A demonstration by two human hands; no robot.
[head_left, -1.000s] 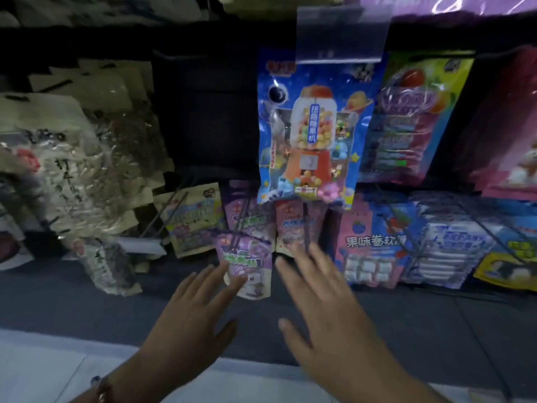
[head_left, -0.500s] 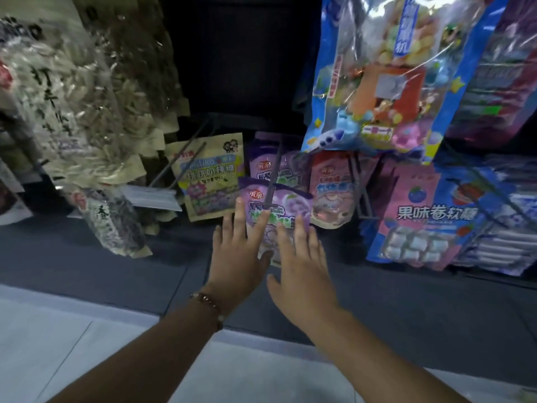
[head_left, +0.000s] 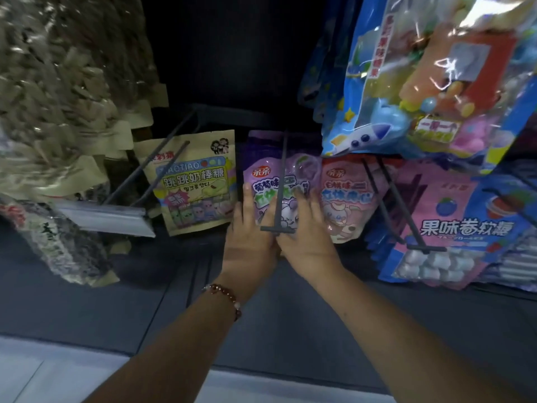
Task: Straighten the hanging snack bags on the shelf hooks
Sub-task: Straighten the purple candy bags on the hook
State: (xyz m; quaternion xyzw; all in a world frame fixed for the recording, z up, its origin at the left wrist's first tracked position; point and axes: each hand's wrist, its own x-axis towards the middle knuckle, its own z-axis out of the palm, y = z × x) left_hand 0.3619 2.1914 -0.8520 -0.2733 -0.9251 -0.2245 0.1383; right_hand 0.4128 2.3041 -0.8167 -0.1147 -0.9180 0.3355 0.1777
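Both hands are reaching to a purple bag (head_left: 286, 181) hanging on a dark hook (head_left: 279, 187) low on the shelf. The left hand (head_left: 250, 242) and right hand (head_left: 308, 237) are lying with straight fingers against its front, gripping nothing. A yellow bag (head_left: 194, 181) is hanging to its left, a pink bag (head_left: 345, 196) to its right.

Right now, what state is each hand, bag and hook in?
Left hand: fingers straight, touching purple bag.
Right hand: fingers straight, touching purple bag.
Purple bag: hanging on hook, between both hands.
Hook: runs across purple bag's front.
Pink bag: hanging, untouched.
Yellow bag: hanging, tilted.
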